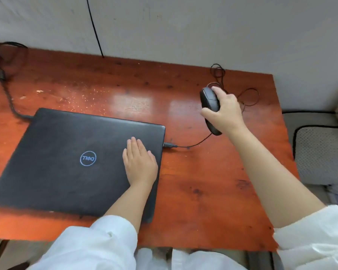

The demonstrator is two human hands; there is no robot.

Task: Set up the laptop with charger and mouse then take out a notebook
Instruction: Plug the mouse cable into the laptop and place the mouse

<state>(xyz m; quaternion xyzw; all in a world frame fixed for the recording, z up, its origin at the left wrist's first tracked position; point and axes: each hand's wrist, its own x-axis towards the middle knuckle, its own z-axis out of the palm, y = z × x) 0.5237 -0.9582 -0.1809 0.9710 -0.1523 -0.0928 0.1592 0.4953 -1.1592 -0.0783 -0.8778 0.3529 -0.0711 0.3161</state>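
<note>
A closed black laptop (66,158) with a round blue logo lies on the left half of the reddish wooden table (203,191). My left hand (140,162) rests flat on its lid near the right edge, fingers together. My right hand (224,112) grips a black wired mouse (209,102), tilted and held above the table to the right of the laptop. The mouse cable (195,144) runs to a USB plug (169,145) seated in the laptop's right side. A thick charger cable (10,102) enters the laptop's back left corner. No notebook is in view.
Loose loops of thin mouse cable (248,96) lie at the table's back right corner. A black wire (94,26) hangs down the grey wall behind. A grey padded seat (320,152) stands right of the table. The charger's cord bundle (2,55) sits at the far left.
</note>
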